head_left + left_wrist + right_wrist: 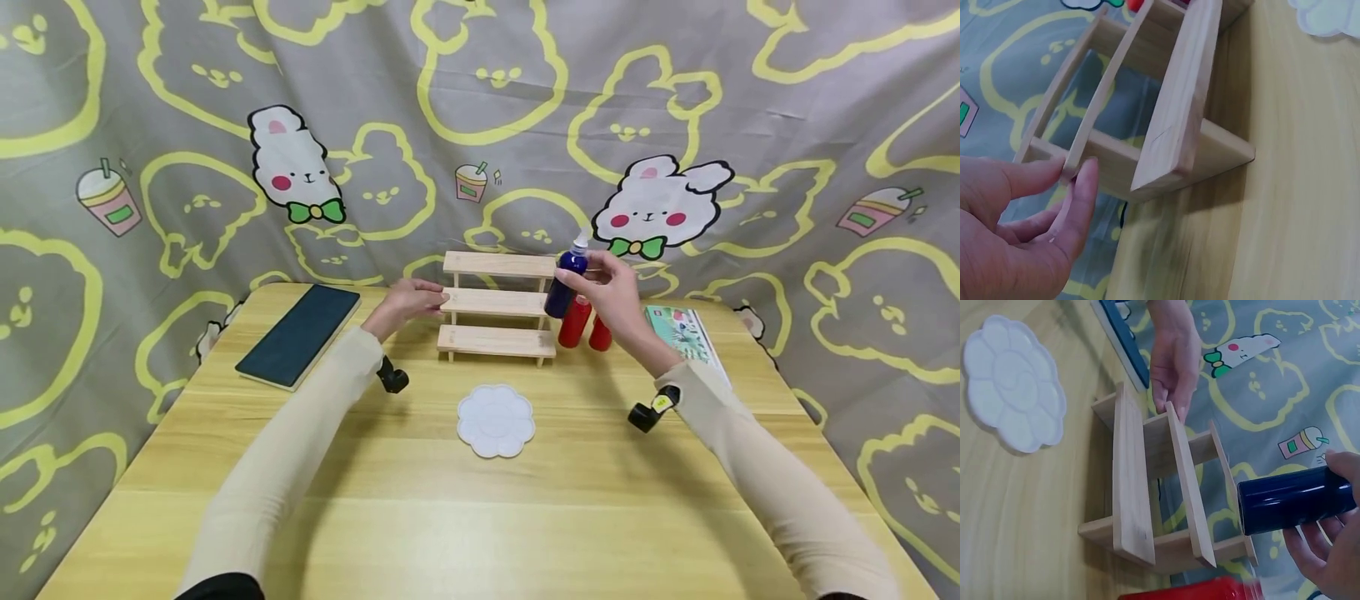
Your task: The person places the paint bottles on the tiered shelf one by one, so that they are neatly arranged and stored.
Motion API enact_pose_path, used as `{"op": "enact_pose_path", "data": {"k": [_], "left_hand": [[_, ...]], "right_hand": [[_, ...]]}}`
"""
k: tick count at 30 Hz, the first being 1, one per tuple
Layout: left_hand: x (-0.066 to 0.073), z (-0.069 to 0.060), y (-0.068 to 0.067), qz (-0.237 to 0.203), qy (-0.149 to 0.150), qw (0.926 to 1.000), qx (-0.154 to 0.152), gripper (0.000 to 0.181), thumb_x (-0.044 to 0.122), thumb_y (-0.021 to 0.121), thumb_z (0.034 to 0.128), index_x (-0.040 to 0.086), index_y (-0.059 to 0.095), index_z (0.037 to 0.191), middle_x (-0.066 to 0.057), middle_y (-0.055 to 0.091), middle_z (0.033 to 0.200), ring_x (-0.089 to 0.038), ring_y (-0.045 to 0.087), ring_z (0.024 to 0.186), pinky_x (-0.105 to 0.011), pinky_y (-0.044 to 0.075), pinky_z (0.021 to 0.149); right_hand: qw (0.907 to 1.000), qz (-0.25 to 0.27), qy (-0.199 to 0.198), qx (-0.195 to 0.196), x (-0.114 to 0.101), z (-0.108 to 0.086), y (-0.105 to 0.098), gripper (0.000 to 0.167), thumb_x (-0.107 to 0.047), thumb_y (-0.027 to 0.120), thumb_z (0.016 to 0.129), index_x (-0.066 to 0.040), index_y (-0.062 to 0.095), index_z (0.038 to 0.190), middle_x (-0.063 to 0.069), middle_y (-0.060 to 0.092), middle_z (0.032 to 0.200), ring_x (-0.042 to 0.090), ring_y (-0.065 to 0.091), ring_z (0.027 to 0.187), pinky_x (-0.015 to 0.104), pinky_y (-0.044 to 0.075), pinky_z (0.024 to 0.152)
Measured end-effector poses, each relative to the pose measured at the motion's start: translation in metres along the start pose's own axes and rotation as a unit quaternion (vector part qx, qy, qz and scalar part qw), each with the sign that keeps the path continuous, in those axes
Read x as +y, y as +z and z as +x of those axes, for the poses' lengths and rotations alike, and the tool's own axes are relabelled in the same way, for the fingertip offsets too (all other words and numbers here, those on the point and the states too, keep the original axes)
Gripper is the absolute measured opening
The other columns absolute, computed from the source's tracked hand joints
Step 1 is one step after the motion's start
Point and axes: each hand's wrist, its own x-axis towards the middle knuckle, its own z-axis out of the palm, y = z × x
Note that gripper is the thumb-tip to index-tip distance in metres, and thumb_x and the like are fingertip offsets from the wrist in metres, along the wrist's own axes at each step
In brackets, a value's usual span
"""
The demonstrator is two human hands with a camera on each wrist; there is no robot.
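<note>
1. Around the wooden stand [495,302], at nine o'clock, the left hand [408,302] is pinching its middle board's end, thumb and fingers closing on the wood.
2. At two o'clock, the right hand [611,287] is holding the blue bottle [560,295], fingers curling round it; whether it is touching the stand is hard to tell.
3. Toward four o'clock, two red bottles [574,323] are standing on the surface [495,517].
4. At six o'clock, a white scalloped dish [496,421] is lying flat.

Dark book [300,335] near cartoon-print cloth [390,92]
</note>
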Motion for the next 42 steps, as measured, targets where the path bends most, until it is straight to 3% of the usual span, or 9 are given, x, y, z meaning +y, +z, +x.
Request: {"op": "enact_pose_path", "data": {"k": [7,15,22,30,42], "left_hand": [[-0.001,0.001,0.004,-0.002,0.013,0.9999,0.009,0.042,0.005,0.064,0.1035,-0.010,0.055,0.142,-0.028,0.058,0.141,-0.021,0.068,0.097,-0.046,0.051,0.116],[-0.002,0.002,0.006,0.002,0.026,0.9996,0.007,0.044,0.004,0.065,0.1027,-0.011,0.054,0.143,-0.029,0.059,0.140,-0.018,0.068,0.091,-0.047,0.053,0.114],[-0.001,0.001,0.007,-0.009,0.026,0.9995,0.015,0.043,0.001,0.065,0.1020,-0.013,0.053,0.141,-0.031,0.058,0.139,-0.016,0.066,0.086,-0.048,0.052,0.114],[-0.001,-0.001,0.007,-0.004,0.028,0.9994,0.019,0.043,0.000,0.064,0.1019,-0.014,0.053,0.141,-0.031,0.058,0.139,-0.017,0.066,0.086,-0.047,0.054,0.112],[-0.003,0.000,0.011,0.010,0.034,0.9989,0.030,0.042,0.003,0.063,0.1029,-0.012,0.055,0.141,-0.029,0.060,0.140,-0.029,0.068,0.106,-0.046,0.055,0.111]], "right_hand": [[0.9988,0.036,0.026,0.019,0.002,0.015,0.027,0.048,-0.024,0.084,0.091,-0.001,0.057,0.122,0.003,0.059,0.108,0.015,0.056,0.096,0.014,0.054,0.080],[0.9963,0.067,0.050,0.017,0.006,0.032,0.049,0.044,-0.027,0.086,0.089,-0.010,0.059,0.119,0.000,0.060,0.110,0.016,0.056,0.101,0.029,0.057,0.090],[0.9974,0.067,0.025,0.011,0.008,0.039,0.074,0.042,-0.022,0.087,0.088,-0.007,0.059,0.115,0.001,0.060,0.106,0.016,0.060,0.093,0.021,0.054,0.081],[0.9980,0.062,0.001,0.009,0.016,0.046,0.104,0.042,-0.021,0.088,0.087,-0.004,0.060,0.114,0.002,0.059,0.104,0.015,0.060,0.089,0.021,0.052,0.078],[0.9984,0.052,-0.022,0.010,0.014,0.048,0.140,0.047,-0.020,0.087,0.088,-0.001,0.058,0.120,0.009,0.062,0.109,0.018,0.059,0.097,0.029,0.055,0.089]]}}
